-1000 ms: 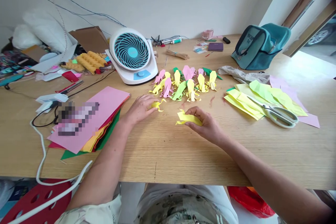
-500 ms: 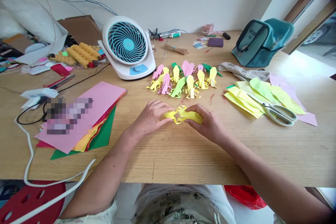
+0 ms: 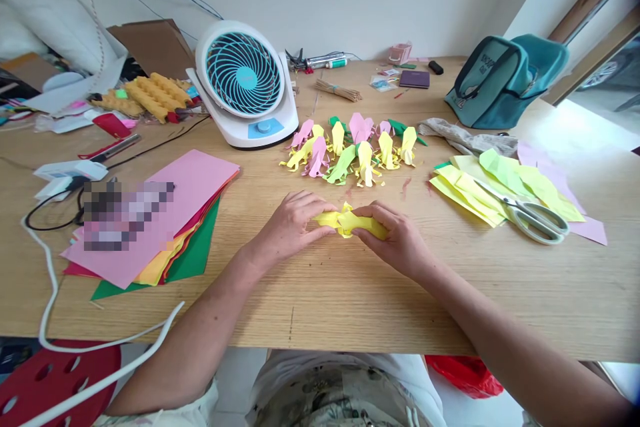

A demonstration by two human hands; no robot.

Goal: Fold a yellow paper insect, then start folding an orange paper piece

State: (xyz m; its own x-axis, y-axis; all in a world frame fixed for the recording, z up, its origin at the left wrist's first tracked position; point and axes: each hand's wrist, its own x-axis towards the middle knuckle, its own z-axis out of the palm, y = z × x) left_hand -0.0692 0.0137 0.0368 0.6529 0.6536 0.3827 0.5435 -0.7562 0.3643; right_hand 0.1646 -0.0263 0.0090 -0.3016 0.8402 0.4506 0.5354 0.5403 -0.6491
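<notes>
Low over the wooden table (image 3: pixel 320 300), a yellow folded-paper figure (image 3: pixel 373 225) lies between my two hands. My right hand (image 3: pixel 400 233) pinches its wider, smooth body. At the other end my left hand (image 3: pixel 295 223) is closed on yellow paper with its fingertips. Cut, ragged strips fill the gap between the hands; whether both ends are one piece I cannot tell. Beyond the hands sits a cluster of similar figures with fringed ends, among them a yellow figure (image 3: pixel 366 163), a pink figure (image 3: pixel 316 157) and a green figure (image 3: pixel 343 165).
To the right, scissors (image 3: pixel 537 217) rest on yellow paper sheets (image 3: pixel 467 193). Stacked coloured sheets (image 3: pixel 195 177) lie on the left, with a white cable (image 3: pixel 50 280) nearby. A fan (image 3: pixel 245 80), a bundle of thin sticks (image 3: pixel 337 89) and a teal bag (image 3: pixel 505 80) stand farther back.
The ragged strips between my hands have drawn together, and the opening among them has closed up. Both hands keep their hold. The view has shifted slightly.
</notes>
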